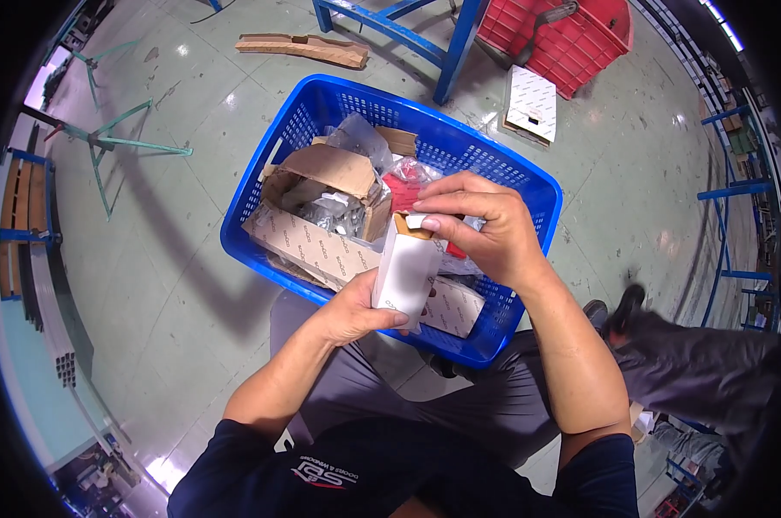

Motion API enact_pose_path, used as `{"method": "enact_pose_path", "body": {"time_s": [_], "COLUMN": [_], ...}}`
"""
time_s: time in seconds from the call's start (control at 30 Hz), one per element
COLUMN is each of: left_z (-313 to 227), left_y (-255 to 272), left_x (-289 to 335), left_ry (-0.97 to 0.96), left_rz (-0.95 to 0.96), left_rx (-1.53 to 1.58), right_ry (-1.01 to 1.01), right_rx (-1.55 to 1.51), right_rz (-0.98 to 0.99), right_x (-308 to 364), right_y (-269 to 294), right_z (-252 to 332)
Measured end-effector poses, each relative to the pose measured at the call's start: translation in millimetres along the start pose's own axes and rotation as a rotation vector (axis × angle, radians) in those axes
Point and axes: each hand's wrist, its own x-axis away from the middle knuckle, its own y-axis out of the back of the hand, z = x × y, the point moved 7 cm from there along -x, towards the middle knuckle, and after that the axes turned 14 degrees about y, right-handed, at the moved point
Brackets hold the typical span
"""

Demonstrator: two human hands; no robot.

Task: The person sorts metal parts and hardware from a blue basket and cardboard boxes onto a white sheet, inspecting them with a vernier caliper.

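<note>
A narrow white cardboard box (pixel 405 272) stands tilted in front of me, its top end undone and brown inside. My left hand (pixel 360 309) is wrapped round its lower part. At the top, my right hand (pixel 485 220) pinches a white end flap (pixel 418 222) between thumb and fingers. Both hands are above a blue plastic basket (pixel 313 86). Inside the basket lie a torn printed carton (pixel 308 243) with clear plastic bags of parts (pixel 330 211), and a red packet (pixel 401 192) partly hidden behind the white box and my right hand.
A blue metal frame (pixel 455 56) and a red crate (pixel 567 39) stand beyond the basket, near a white carton (pixel 530 105). A bent cardboard strip (pixel 302 50) lies on the floor. Green stand legs (pixel 106 138) are at left. Another person's leg (pixel 692 358) is at right.
</note>
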Motion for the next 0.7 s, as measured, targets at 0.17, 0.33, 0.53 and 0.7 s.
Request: {"method": "enact_pose_path", "body": {"time_s": [0.17,0.33,0.53,0.7], "left_z": [5,1,-6,-14], "left_y": [0,-1,0,11], "left_x": [-2,-3,-2,-5], "left_ry": [0.028,-0.031,-0.086,-0.073], "left_rz": [-0.045,-0.044,-0.04,-0.159], "left_rx": [0.009,0.151,0.175,0.061], "right_ry": [-0.005,-0.113,-0.055,-0.055], "right_rx": [-0.026,-0.22,-0.255,-0.117], "right_rz": [0.046,0.114,0.196,0.217], "right_x": [2,4,4,5], "right_y": [-3,-8,-16,-12], "right_z": [-3,-8,0,-5]}}
